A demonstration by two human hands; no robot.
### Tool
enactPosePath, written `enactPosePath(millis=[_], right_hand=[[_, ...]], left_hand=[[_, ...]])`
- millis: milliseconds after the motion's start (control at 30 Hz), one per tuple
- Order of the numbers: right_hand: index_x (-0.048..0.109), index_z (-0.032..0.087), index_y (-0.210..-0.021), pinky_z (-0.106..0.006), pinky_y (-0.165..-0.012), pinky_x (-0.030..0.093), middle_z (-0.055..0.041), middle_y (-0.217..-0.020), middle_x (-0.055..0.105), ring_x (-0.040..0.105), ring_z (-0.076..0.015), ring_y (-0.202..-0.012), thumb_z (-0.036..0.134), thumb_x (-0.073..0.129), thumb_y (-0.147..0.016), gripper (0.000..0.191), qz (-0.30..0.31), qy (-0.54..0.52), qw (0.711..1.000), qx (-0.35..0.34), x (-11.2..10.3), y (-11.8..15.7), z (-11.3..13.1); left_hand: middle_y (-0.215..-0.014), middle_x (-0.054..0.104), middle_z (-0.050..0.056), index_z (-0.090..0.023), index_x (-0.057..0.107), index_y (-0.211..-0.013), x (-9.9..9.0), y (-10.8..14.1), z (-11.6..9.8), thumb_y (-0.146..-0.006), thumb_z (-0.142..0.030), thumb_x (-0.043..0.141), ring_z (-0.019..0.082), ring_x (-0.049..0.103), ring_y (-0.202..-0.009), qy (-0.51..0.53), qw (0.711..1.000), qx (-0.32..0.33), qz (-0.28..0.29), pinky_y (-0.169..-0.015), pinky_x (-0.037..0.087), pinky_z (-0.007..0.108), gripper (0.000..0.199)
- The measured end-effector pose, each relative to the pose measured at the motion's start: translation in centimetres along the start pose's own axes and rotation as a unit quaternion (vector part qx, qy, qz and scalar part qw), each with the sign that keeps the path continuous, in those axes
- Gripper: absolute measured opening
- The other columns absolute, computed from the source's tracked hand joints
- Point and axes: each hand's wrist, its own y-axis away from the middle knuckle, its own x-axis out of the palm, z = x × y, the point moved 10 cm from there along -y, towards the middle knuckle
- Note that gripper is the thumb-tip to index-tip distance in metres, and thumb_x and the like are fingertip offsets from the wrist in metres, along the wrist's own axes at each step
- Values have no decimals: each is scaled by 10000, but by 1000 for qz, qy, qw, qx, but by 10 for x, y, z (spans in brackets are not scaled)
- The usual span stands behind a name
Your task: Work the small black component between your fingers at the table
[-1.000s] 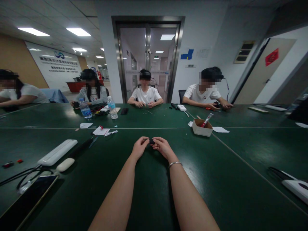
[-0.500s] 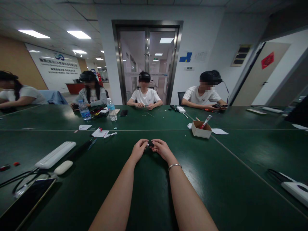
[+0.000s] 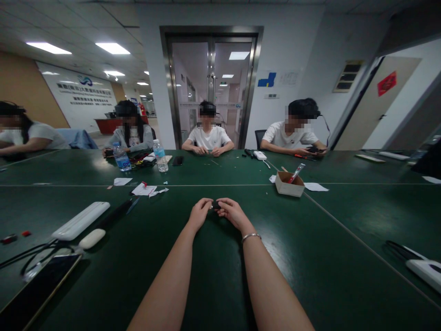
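Note:
Both hands meet over the green table (image 3: 220, 276), at the middle of the view. Between their fingertips is a small black object (image 3: 216, 205) with a shiny metal-looking end on its left side. My left hand (image 3: 200, 214) pinches that left end. My right hand (image 3: 232, 213), with a silver bracelet on the wrist, has its fingers closed on the black part. What exactly the object is, I cannot make out.
On the left lie a phone (image 3: 39, 292), a white earbud-like case (image 3: 92, 239), a white power bank (image 3: 81, 220) and cables. A small box (image 3: 289, 185) holding tools stands ahead right. Bottles (image 3: 160, 156) and scraps of paper (image 3: 144, 189) lie ahead left. Several people sit opposite.
The view has shifted very slightly. Both hands keep their hold on the small black object, and a little more of its black part shows.

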Motion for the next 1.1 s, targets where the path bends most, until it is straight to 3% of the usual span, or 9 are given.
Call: enactPosePath(millis=[100, 233, 367, 467, 667, 767, 933, 1100], right_hand=[[648, 130, -890, -223, -530, 473, -44, -679, 661, 587, -93, -541, 258, 758, -663, 283, -3, -4, 1000, 1, 0, 0, 0], [644, 131, -890, -212, -536, 475, -33, -643, 656, 583, -87, -531, 253, 758, -660, 284, -11, -1, 1000, 3, 0, 1, 1], [642, 129, -892, -207, -533, 475, -33, -651, 658, 586, -86, -535, 246, 755, -661, 282, -9, -3, 1000, 3, 0, 1, 1], [646, 128, -895, -210, -525, 475, -41, -655, 659, 589, -91, -536, 238, 753, -667, 275, -13, 2, 1000, 4, -1, 1, 2], [647, 137, -873, -218, -520, 481, -48, -651, 667, 598, -103, -543, 225, 731, -693, 217, -22, -1, 1000, 9, 0, 3, 4], [648, 139, -877, -222, -524, 484, -49, -662, 671, 603, -105, -552, 236, 733, -691, 227, -17, 0, 1000, 10, 1, 4, 4], [653, 137, -873, -216, -513, 475, -30, -656, 658, 588, -93, -533, 243, 747, -669, 248, -6, 3, 1000, 5, 3, 3, 4], [648, 139, -870, -212, -528, 474, -41, -654, 663, 595, -97, -549, 243, 745, -668, 247, -22, -6, 1000, 4, 0, 3, 5]], left_hand=[[-709, 603, 13, -166, 644, -969, 3, 0, 2, -828, -416, 482, 132, 549, -651, -4, 1000, -6, 14, -619, 422, 243, 329], [-893, 650, 37, -179, 638, -973, 0, 0, 0, -801, -336, 526, 139, 584, -771, 6, 1000, 14, -4, -694, 448, 250, 259], [-954, 651, 51, -181, 636, -975, 2, 0, -1, -819, -305, 498, 155, 594, -831, 3, 1000, 19, 3, -732, 458, 271, 243], [-956, 647, 54, -179, 629, -997, 0, 1, -8, -794, -246, 531, 161, 594, -872, -1, 999, 43, -1, -809, 452, 289, 235], [-942, 634, 54, -175, 623, -1013, -5, 3, -16, -749, -236, 593, 161, 591, -864, -13, 998, 58, -10, -805, 457, 293, 273], [-896, 643, 51, -172, 626, -997, -4, 2, -12, -770, -282, 578, 158, 598, -820, 0, 999, 44, -6, -755, 463, 282, 257], [-594, 552, -1, -156, 641, -956, 1, 0, -1, -852, -410, 436, 133, 536, -590, -18, 1000, 0, 6, -581, 412, 246, 342], [-768, 592, 9, -186, 624, -988, 0, -1, 0, -779, -272, 488, 110, 517, -616, 13, 1000, -9, -6, -580, 404, 229, 264]])
